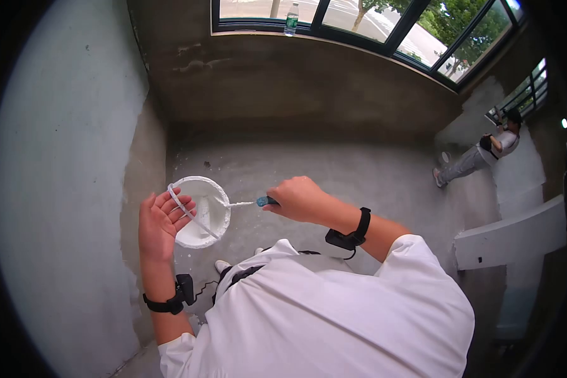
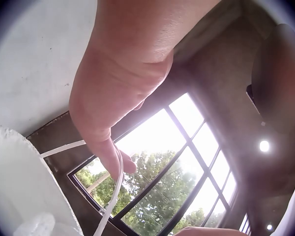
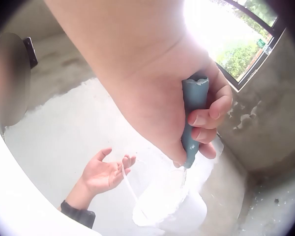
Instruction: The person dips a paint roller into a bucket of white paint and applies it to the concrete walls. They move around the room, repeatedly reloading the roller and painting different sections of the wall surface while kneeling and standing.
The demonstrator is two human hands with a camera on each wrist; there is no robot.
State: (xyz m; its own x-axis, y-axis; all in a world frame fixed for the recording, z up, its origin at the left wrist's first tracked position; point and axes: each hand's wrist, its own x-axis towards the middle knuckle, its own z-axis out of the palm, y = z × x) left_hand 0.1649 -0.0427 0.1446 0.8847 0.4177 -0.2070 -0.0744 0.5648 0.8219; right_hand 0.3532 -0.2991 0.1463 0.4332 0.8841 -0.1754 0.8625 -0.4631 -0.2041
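A white bucket (image 1: 200, 243) with white paste inside hangs by its thin handle (image 1: 188, 211) from my left hand (image 1: 160, 227). The palm faces up, and the loosely curled fingers hook the handle, as the right wrist view also shows at that hand (image 3: 104, 176). My right hand (image 1: 301, 199) grips the blue-green handle of a tool (image 3: 195, 96). Its narrow, paste-covered shaft (image 1: 240, 204) reaches to the bucket's right rim. Whether the tool's end touches the rim is unclear, and its tip is blurred in glare in the right wrist view.
Grey plastered wall (image 1: 75, 189) stands at the left, a brown wall (image 1: 296, 88) ahead. A bottle (image 1: 291, 20) stands on the windowsill. Another person (image 1: 494, 146) is at the far right, near a pale slab-like piece (image 1: 513, 236). My shoe (image 1: 222, 266) shows on the floor below.
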